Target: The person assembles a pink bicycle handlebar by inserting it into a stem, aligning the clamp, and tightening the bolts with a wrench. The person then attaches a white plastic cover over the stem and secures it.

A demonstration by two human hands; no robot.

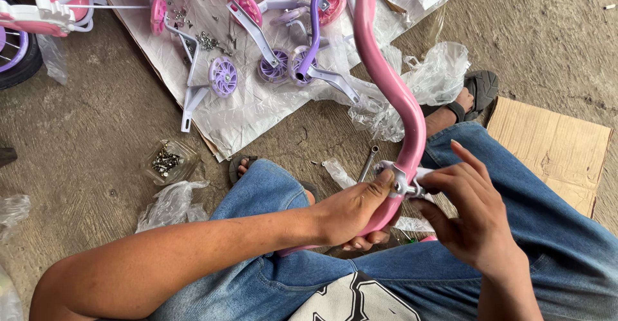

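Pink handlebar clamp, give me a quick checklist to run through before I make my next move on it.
1. Left hand grips the pink handlebar firmly: ok.
2. Right hand fingers on the white clamp: ok.
3. Clamp bolt seated: cannot tell, fingers hide it.
4. Metal wrench lying within reach on the floor: ok.
5. Spare screws in the clear tray: ok.

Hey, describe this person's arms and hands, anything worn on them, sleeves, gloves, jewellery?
Both hands are bare: no gloves, rings or watch visible on the left hand or right hand. Both forearms are uncovered, with no sleeves showing in the picture.
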